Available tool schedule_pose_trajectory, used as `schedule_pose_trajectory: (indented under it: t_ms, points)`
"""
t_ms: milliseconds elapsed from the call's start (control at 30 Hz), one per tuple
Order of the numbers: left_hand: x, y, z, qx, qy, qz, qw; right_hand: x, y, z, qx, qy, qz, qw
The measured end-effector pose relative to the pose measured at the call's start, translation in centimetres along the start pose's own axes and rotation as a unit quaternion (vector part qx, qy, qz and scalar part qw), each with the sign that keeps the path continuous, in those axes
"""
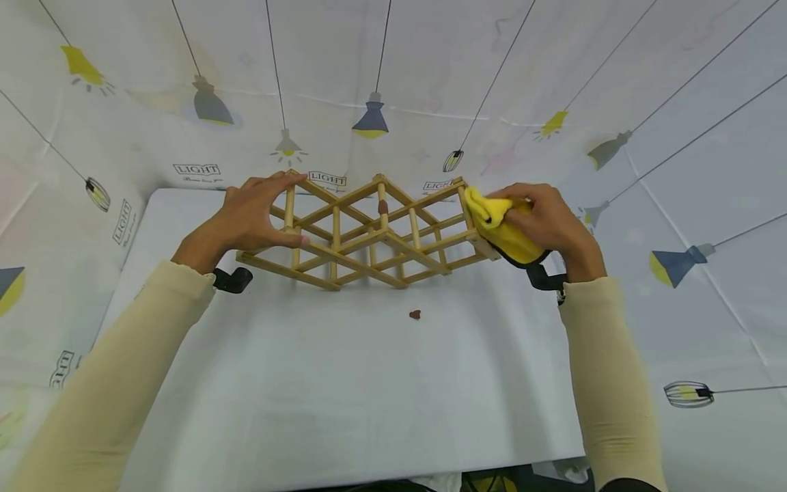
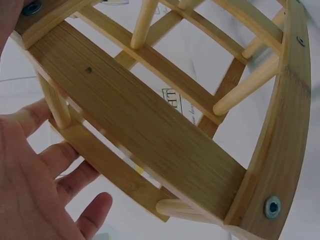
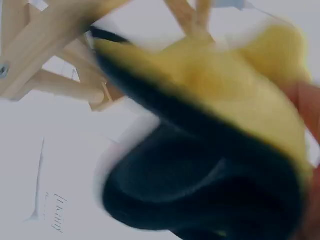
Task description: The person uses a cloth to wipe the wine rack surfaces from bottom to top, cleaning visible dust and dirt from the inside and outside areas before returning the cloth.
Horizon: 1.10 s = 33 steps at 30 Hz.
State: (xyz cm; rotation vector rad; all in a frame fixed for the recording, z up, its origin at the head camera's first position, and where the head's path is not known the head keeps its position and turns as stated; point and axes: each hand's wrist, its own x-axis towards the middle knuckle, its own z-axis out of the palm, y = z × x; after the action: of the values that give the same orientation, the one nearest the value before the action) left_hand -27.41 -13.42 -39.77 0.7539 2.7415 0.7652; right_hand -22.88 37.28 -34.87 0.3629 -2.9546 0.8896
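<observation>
A wooden lattice rack point(image 1: 384, 234) spans the far part of the white table point(image 1: 344, 383), its crossed slats joined by round dowels point(image 1: 336, 225). Whether its lower edges bear on the tabletop or hang just above it is hard to tell from this angle. It should be light for its length, with stiff slats, though the fastened crossings may let the frame fold or skew if pushed from the ends. The wood looks dry and smooth rather than slick; the thin dowels are probably the weakest parts. A good hold would be at the broad end slat point(image 2: 140, 125) or at 2 slats close to a crossing, with fingertips clear of the pinch points.

The left hand point(image 1: 255, 212) grips the rack's left end, thumb and fingers spread around it. At the right end, the right hand point(image 1: 547, 219) pinches a bunched yellow cloth point(image 1: 519, 242), soft and limp by its look, against the frame. The cloth has a dark edge.

Nearer the person, 1 small brown scrap point(image 1: 415, 314) lies on the table. Beyond, a pale sheet point(image 1: 430, 41) printed with hanging lamps rises behind the rack.
</observation>
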Motion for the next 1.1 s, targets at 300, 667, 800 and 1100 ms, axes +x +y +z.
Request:
schedule_pose_trajectory:
  t_ms: [300,667,800,1100]
  points:
    - [-0.2,-0.5,0.2,-0.009,-0.008,0.001,0.9999,5.3,-1.6,3.3,-0.033,0.121,-0.026,0.992]
    - [0.2,-0.2,0.1,0.0,-0.005,-0.001,1.0,4.3,6.1,4.3,-0.157,0.016,0.107,0.982]
    - [0.4,0.0,0.1,0.0,-0.007,0.004,1.0,3.2,7.1,4.3,-0.173,0.054,0.111,0.977]
    - [0.2,-0.5,0.3,-0.007,-0.004,0.002,1.0,5.1,0.2,4.2,-0.054,0.115,-0.011,0.992]
